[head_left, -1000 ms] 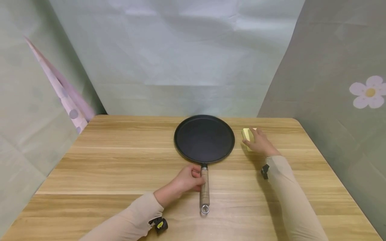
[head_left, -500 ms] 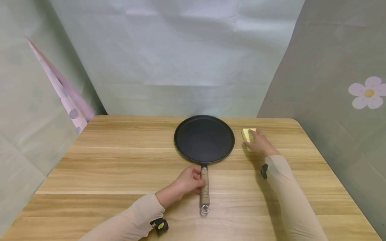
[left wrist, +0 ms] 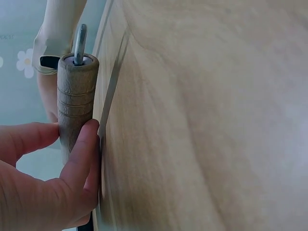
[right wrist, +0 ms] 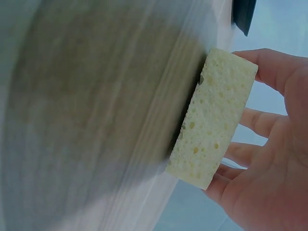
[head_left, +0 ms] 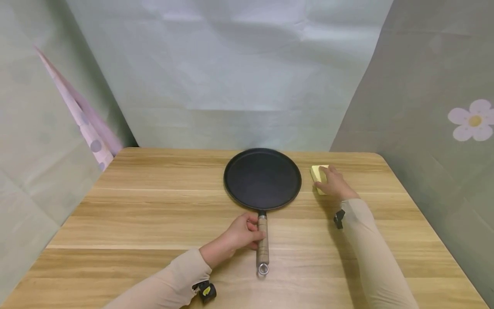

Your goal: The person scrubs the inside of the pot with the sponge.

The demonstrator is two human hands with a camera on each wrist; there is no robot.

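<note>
From the head view, a round black flat pan (head_left: 262, 178) lies mid-table on the light wooden table (head_left: 154, 214); the left hand (head_left: 241, 234) grasps its wooden handle (head_left: 263, 244), and the right hand (head_left: 335, 183) covers a pale yellow rectangular sponge (head_left: 317, 173) just right of the pan. The left wrist view shows fingers (left wrist: 82, 154) curled round the handle. The right wrist view shows thumb and fingers (right wrist: 260, 122) clasping the sponge on the table.

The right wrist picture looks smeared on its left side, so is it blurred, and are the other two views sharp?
Right wrist: the table is streaked with blur, the sponge sharp. Left wrist: the wooden handle is crisp, the tabletop soft. Head: evenly lit and sharp, with edges bowed.
</note>
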